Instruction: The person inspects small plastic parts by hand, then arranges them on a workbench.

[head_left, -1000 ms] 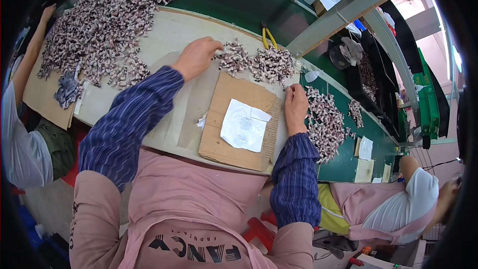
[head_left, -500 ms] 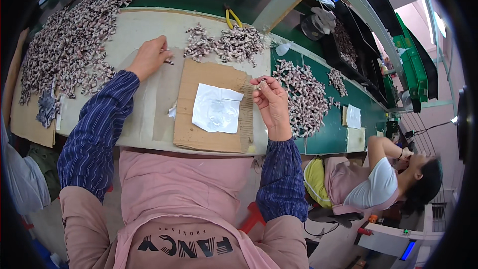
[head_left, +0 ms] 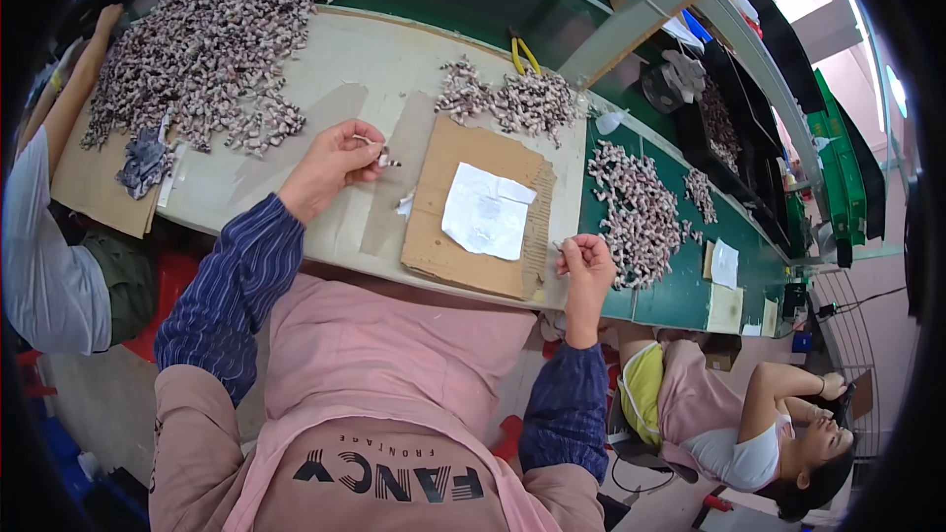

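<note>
Pinching a small pale knotted piece (head_left: 382, 159) in closed left hand (head_left: 330, 169) above the beige worktop (head_left: 296, 197); right hand (head_left: 585, 261) closing on something tiny beside corrugated cardboard (head_left: 463, 266).

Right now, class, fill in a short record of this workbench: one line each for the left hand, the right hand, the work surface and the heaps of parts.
Left hand: left hand pinches a small part above the beige board.
Right hand: right hand pinches something tiny; too small to tell.
Work surface: cardboard sheet with white paper on it.
Heaps: big pile; middle pile; right pile.
</note>
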The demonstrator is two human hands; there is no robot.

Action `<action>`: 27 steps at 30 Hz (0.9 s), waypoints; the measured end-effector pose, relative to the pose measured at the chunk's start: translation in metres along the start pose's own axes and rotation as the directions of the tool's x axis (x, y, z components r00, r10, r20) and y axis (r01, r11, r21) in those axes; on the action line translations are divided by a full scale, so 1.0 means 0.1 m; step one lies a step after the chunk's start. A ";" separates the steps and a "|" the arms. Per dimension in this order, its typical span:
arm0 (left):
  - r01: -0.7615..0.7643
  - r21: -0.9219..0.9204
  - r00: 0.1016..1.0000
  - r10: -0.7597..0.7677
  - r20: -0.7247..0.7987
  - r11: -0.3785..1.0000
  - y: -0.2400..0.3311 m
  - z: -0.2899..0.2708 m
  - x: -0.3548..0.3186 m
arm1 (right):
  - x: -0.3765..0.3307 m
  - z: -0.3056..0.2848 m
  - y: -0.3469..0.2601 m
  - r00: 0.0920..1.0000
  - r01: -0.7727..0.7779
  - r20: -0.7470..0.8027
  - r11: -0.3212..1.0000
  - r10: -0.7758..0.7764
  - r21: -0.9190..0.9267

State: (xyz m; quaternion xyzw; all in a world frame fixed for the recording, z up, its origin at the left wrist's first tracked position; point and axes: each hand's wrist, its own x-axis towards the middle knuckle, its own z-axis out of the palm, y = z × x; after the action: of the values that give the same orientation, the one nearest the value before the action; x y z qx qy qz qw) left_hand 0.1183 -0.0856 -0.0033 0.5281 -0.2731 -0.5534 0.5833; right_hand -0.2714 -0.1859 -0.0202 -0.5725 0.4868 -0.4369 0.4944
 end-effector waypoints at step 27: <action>0.251 -0.411 0.958 -0.163 0.238 0.877 -0.39 0.47 -1.24 | -0.32 0.75 -0.38 0.757 0.651 0.393 0.552 -0.522 -0.521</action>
State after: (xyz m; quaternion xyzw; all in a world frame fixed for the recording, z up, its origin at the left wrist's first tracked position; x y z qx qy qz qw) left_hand 0.0328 0.0224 0.0081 0.3531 -0.1399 -0.7090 0.5942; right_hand -0.1982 -0.1420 0.0071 -0.8718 0.3330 -0.3300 0.1423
